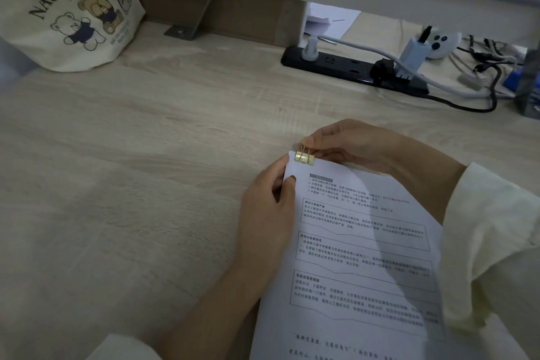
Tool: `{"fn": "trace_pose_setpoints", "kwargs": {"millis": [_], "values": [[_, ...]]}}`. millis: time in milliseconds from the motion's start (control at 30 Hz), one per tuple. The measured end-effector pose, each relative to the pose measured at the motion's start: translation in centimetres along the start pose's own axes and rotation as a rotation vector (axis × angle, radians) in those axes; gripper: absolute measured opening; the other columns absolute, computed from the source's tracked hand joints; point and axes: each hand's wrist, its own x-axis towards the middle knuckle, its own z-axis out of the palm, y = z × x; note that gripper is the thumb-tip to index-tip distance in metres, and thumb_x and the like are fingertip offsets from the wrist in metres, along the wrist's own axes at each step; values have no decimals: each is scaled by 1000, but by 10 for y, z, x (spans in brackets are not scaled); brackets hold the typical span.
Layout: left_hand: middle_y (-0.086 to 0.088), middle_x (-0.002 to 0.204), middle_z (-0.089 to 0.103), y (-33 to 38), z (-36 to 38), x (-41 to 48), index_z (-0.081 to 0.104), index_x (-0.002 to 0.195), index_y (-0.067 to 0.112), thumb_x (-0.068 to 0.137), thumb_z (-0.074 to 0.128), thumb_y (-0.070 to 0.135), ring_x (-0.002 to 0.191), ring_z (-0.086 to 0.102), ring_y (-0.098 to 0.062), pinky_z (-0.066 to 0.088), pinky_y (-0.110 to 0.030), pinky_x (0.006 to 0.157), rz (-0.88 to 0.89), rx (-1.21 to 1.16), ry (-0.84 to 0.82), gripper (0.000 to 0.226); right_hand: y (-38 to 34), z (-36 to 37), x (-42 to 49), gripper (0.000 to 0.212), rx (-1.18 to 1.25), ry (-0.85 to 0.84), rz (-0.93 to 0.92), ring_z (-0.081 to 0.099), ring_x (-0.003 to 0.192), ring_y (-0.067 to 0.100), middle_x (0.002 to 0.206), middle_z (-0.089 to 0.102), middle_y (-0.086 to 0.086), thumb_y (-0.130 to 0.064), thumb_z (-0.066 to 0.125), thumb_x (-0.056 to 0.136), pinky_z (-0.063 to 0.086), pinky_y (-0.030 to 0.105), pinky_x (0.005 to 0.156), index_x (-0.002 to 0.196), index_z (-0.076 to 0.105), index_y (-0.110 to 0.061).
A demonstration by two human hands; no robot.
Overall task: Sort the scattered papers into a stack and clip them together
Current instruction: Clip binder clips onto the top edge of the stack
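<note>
Paper stack (365,257): near right of tabletop (146,155). Clip (304,157): on stack's far left corner. Your left hand (268,213): fingers pinch stack's left edge, thumb on top sheet. Your right hand (350,146): fingers pinch clip handles. Hold sheet edges flush. Seat clip fully over corner before you release handles.

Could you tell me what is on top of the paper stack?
A binder clip sits on the paper stack corner, its handles pinched by the right hand; the left hand pinches the edge, thumb on top. Lower sheets are hidden.
</note>
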Motion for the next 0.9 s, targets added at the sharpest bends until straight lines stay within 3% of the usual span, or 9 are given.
{"fn": "trace_pose_setpoints", "kwargs": {"millis": [267, 400, 467, 567, 667, 733, 800, 900], "values": [[14, 112, 66, -1, 1, 1, 55, 127, 30, 94, 47, 15, 97, 62, 2, 49, -12, 84, 9, 19, 16, 37, -1, 0, -2, 35, -44, -27, 3, 67, 73, 8, 87, 72, 3, -23, 61, 86, 54, 12, 68, 110, 65, 2], [16, 113, 65, -1, 1, 0, 55, 125, 31, 94, 47, 14, 97, 61, 4, 47, -6, 82, 19, 28, 22, 37, -3, -2, -10, 37, -128, -23, -28, 68, 96, 16, 107, 71, 8, -29, 61, 86, 53, 16, 84, 112, 66, -3], [15, 116, 63, 0, 2, -1, 53, 128, 30, 95, 45, 15, 100, 60, 3, 47, -8, 84, 24, 50, 16, 37, -5, -8, -23, 35, -199, 71, -89, 64, 105, 16, 112, 68, 7, -30, 60, 87, 51, 19, 90, 113, 65, -8], [10, 131, 51, 2, 3, -2, 46, 134, 25, 95, 44, 16, 116, 51, -4, 43, -24, 100, 57, 151, -23, 40, -3, -27, -59, 30, -216, 267, -164, 62, 107, 15, 113, 66, 5, -29, 56, 89, 50, 21, 91, 115, 63, -13], [4, 154, 18, 3, 8, -9, 24, 146, 21, 95, 46, 22, 140, 21, -10, 20, -21, 111, 111, 325, -142, 56, 16, -51, -108, 26, -170, 429, -168, 63, 105, 20, 111, 68, 8, -23, 54, 92, 48, 27, 95, 112, 65, -12], [7, 158, -1, 1, 11, -18, 13, 148, 24, 94, 47, 30, 145, 5, -9, 13, -22, 112, 152, 420, -212, 64, 39, -62, -140, 19, -196, 544, -119, 63, 102, 19, 107, 69, 6, -19, 55, 91, 47, 29, 95, 104, 67, -15], [8, 158, -11, -1, 14, -25, 8, 149, 26, 94, 45, 37, 145, -3, -8, 10, -24, 113, 159, 514, -231, 68, 64, -68, -167, 13, -272, 662, -73, 61, 94, 11, 99, 68, -2, -20, 55, 91, 45, 26, 90, 94, 68, -22], [4, 157, -18, -3, 16, -29, 5, 150, 23, 94, 38, 44, 145, -9, -11, 6, -28, 116, 166, 662, -212, 68, 95, -67, -201, 9, -449, 798, -9, 55, 81, 4, 89, 64, -8, -25, 57, 90, 40, 17, 69, 85, 64, -25]]}}
